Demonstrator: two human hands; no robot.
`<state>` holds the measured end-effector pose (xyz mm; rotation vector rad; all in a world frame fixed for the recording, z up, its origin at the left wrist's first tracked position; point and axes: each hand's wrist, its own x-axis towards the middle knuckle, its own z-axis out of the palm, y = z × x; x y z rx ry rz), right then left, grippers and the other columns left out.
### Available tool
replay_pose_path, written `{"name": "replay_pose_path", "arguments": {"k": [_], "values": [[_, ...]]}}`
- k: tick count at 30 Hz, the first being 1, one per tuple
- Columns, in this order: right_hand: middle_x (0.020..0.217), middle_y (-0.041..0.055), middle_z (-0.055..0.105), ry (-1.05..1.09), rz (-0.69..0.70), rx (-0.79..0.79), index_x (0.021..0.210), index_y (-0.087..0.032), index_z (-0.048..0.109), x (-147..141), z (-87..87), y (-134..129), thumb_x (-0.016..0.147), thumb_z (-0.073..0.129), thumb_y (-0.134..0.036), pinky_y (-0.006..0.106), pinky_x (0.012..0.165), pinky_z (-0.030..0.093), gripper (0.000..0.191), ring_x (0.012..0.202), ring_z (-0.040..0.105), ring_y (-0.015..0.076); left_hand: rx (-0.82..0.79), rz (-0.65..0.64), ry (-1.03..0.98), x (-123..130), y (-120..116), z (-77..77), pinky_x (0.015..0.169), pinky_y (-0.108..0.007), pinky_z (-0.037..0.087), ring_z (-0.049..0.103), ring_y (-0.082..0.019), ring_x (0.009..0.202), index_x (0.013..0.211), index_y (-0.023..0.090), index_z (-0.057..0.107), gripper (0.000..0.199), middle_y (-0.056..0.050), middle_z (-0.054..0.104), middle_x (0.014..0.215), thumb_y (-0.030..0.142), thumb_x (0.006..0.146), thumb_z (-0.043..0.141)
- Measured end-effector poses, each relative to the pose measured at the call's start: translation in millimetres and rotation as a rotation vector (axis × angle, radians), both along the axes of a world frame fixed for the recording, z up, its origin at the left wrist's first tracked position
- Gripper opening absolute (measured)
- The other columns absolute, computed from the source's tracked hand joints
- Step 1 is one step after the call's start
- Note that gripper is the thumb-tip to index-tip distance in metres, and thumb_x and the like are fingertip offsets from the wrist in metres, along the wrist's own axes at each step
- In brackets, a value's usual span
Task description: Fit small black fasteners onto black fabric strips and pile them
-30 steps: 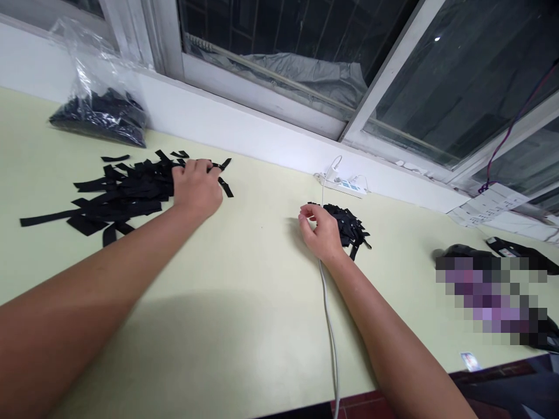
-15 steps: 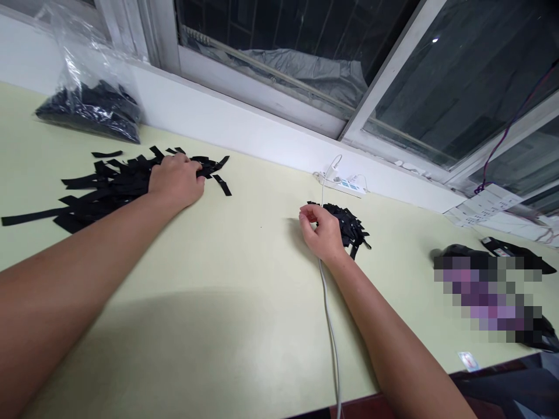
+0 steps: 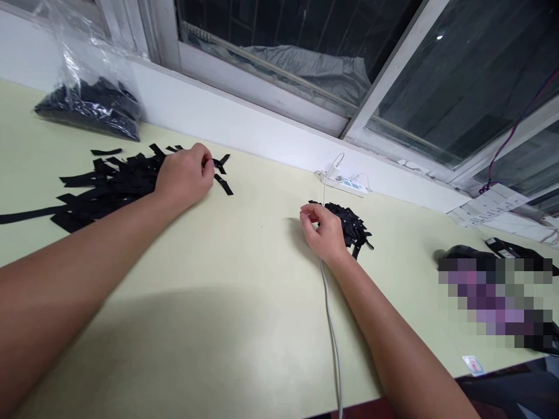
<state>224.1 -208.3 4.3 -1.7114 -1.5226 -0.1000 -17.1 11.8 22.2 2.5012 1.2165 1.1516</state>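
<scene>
My left hand [image 3: 187, 176] is over the right end of a large loose pile of black fabric strips [image 3: 124, 180]. Its fingers are curled into a pinch, with a black strip [image 3: 216, 163] showing at the fingertips. Another short black strip [image 3: 224, 185] lies flat just to the right of that hand. My right hand [image 3: 324, 233] is at the left side of a smaller heap of black pieces [image 3: 353, 226], thumb and fingers bent together. Whatever is in its fingertips is too small to make out.
A clear plastic bag [image 3: 89, 110] of black pieces stands at the back left. A white power strip [image 3: 349, 184] lies by the wall, and a grey cable [image 3: 331, 331] runs to the front edge. Dark items [image 3: 467, 253], partly blurred, and a small card [image 3: 473, 365] are at right.
My left hand has shifted slightly right and lifted, its fingers turning from flat on the pile to curled at a strip. My right hand has stayed nearly in place.
</scene>
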Motion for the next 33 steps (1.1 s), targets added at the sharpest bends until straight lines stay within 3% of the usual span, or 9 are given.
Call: {"name": "replay_pose_path", "arguments": {"k": [6, 9, 12, 14, 19, 24, 27, 33], "values": [[0.104, 0.0079, 0.069, 0.226, 0.056, -0.016, 0.116, -0.022, 0.059, -3, 0.8, 1, 0.09, 0.056, -0.042, 0.033, 0.072, 0.054, 0.033, 0.083, 0.065, 0.0183, -0.039, -0.353, -0.191, 38, -54, 18.9, 0.068, -0.029, 0.042, 0.054, -0.014, 0.066, 0.104, 0.022, 0.066, 0.021, 0.0, 0.068, 0.083, 0.028, 0.086, 0.056], [0.117, 0.0092, 0.066, 0.511, 0.22, -0.111, 0.128, -0.024, 0.051, -9, 3.9, 1, 0.088, 0.059, -0.05, 0.033, 0.074, 0.057, 0.048, 0.094, 0.066, 0.0192, -0.158, -0.6, -0.178, 58, -94, 14.9, 0.065, -0.028, 0.044, 0.06, -0.015, 0.073, 0.094, 0.021, 0.071, 0.02, -0.002, 0.072, 0.09, 0.024, 0.086, 0.052], [0.11, 0.0073, 0.067, 0.718, 0.397, -0.265, 0.117, -0.023, 0.059, -13, 7.5, 1, 0.088, 0.059, -0.052, 0.032, 0.074, 0.057, 0.041, 0.095, 0.066, 0.0189, -0.295, -0.736, -0.17, 66, -121, 4.6, 0.06, -0.027, 0.043, 0.061, -0.014, 0.069, 0.092, 0.021, 0.071, 0.02, -0.001, 0.072, 0.087, 0.022, 0.086, 0.052], [0.101, 0.0053, 0.067, 0.772, 0.441, -0.32, 0.103, -0.021, 0.065, -14, 8.6, 1, 0.087, 0.06, -0.051, 0.03, 0.073, 0.056, 0.034, 0.089, 0.064, 0.0169, -0.374, -0.74, -0.204, 67, -128, -2.3, 0.06, -0.027, 0.045, 0.061, -0.015, 0.07, 0.092, 0.02, 0.071, 0.018, -0.002, 0.072, 0.084, 0.025, 0.086, 0.055], [0.087, 0.0012, 0.064, 0.817, 0.34, -0.338, 0.085, -0.019, 0.065, -11, 7.3, 2, 0.081, 0.07, -0.045, 0.027, 0.075, 0.051, 0.027, 0.079, 0.059, 0.0125, -0.502, -0.704, -0.342, 67, -125, -12.3, 0.064, -0.026, 0.048, 0.062, -0.015, 0.071, 0.087, 0.017, 0.069, 0.018, -0.003, 0.07, 0.081, 0.034, 0.084, 0.062], [0.08, 0.0004, 0.066, 0.941, 0.367, -0.312, 0.086, -0.019, 0.063, -10, 7.1, 2, 0.076, 0.077, -0.043, 0.028, 0.072, 0.051, 0.029, 0.075, 0.063, 0.013, -0.549, -0.711, -0.41, 72, -121, -19.3, 0.066, -0.026, 0.049, 0.062, -0.014, 0.073, 0.083, 0.016, 0.064, 0.015, -0.002, 0.068, 0.078, 0.032, 0.082, 0.065], [0.081, 0.0015, 0.069, 0.893, 0.336, -0.275, 0.092, -0.019, 0.068, -11, 4.3, 3, 0.075, 0.077, -0.045, 0.029, 0.069, 0.052, 0.033, 0.068, 0.062, 0.0128, -0.557, -0.7, -0.426, 73, -117, -23.0, 0.067, -0.026, 0.05, 0.061, -0.014, 0.073, 0.082, 0.016, 0.061, 0.015, -0.001, 0.066, 0.078, 0.031, 0.082, 0.066], [0.084, 0.0041, 0.072, 0.699, 0.206, -0.2, 0.093, -0.018, 0.075, -13, 0.7, 2, 0.073, 0.077, -0.046, 0.029, 0.068, 0.053, 0.034, 0.071, 0.062, 0.0141, -0.428, -0.713, -0.335, 69, -119, -20.7, 0.069, -0.027, 0.052, 0.063, -0.017, 0.093, 0.109, 0.021, 0.06, 0.032, -0.006, 0.064, 0.112, 0.034, 0.081, 0.069]]}}
